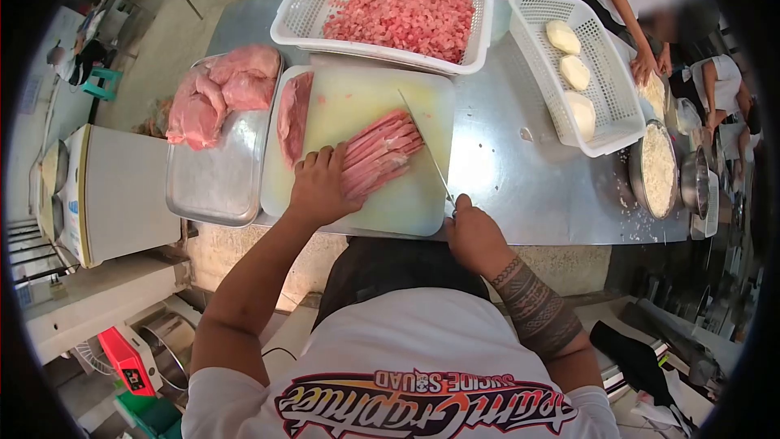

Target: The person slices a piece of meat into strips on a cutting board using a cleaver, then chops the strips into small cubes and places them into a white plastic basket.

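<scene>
Meat strips (378, 158) lie stacked on the cutting board (366, 97), pinned under the flat, open left hand (321, 187); the right hand (471, 232) is clenched round the knife (426, 150), whose blade could nick fingertips if the slippery stack slides

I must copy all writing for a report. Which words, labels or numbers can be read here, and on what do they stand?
"SUICIDE SQUAD": on the white shirt, seen upside down.
Large script under it on the shirt: too stylised to read surely.
Label on the white box at the left: too small to read.
</scene>
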Action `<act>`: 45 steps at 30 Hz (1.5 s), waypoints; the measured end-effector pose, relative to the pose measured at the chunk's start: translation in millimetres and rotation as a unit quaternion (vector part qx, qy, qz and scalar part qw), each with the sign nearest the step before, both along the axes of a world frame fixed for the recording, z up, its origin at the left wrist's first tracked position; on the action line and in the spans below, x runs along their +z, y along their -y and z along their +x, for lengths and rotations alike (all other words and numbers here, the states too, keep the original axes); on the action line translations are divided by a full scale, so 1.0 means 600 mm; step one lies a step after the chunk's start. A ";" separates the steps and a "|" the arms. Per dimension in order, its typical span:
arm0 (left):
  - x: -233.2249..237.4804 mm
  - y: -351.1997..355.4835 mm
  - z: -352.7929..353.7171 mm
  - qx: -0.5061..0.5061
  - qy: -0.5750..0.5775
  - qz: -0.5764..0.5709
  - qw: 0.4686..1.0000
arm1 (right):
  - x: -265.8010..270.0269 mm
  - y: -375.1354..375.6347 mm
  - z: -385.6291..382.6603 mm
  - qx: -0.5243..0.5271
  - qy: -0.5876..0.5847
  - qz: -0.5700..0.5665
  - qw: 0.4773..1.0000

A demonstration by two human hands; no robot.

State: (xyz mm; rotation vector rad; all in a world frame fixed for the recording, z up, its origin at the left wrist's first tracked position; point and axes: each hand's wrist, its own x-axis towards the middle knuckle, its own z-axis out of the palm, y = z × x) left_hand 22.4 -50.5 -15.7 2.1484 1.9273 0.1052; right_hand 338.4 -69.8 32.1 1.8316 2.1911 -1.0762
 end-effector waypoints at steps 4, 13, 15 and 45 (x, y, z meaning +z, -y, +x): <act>0.011 -0.006 -0.026 -0.002 -0.013 -0.028 1.000 | 0.002 0.004 0.007 0.004 -0.050 0.000 0.999; -0.004 -0.053 0.099 -0.007 -0.079 0.077 0.994 | 0.002 -0.024 0.018 -0.040 -0.078 -0.003 0.996; -0.025 -0.065 0.108 0.008 -0.069 0.061 0.996 | 0.009 -0.020 0.010 -0.041 -0.089 0.046 0.994; -0.037 -0.144 0.119 -0.034 0.012 0.065 0.997 | -0.013 -0.069 -0.004 0.025 -0.014 0.069 0.997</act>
